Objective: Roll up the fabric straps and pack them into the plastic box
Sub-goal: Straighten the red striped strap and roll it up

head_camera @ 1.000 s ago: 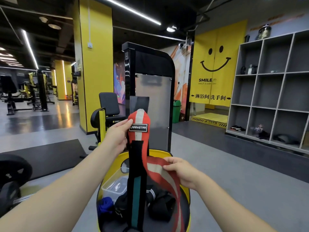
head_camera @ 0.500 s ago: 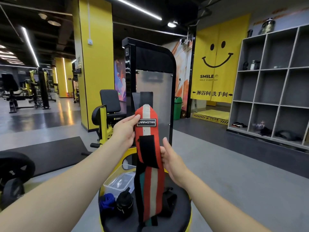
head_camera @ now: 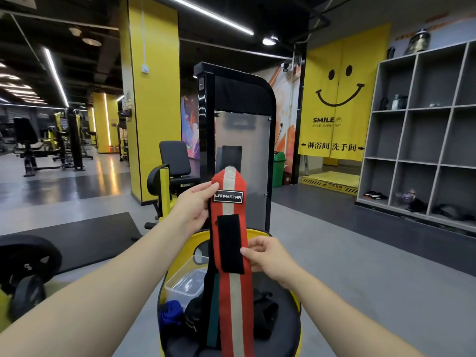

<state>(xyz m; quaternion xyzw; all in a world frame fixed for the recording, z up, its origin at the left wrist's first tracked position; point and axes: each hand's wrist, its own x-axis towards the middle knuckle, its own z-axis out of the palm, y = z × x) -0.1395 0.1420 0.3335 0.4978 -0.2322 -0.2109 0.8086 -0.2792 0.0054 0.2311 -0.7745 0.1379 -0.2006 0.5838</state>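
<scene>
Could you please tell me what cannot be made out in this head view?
- Red strap: lower end cut off by the bottom edge.
- Plastic box: right side hidden behind the strap; contents unclear.
- Dark straps on the seat: count unclear, strap covers them.
- Left hand fingertips: behind the strap.

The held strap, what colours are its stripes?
Red with a pale grey centre stripe, plus a black patch; head view.

Both my bare arms reach forward. My left hand (head_camera: 194,205) pinches up high, fingers curled; my right hand (head_camera: 268,256) pinches lower, thumb on top.
</scene>
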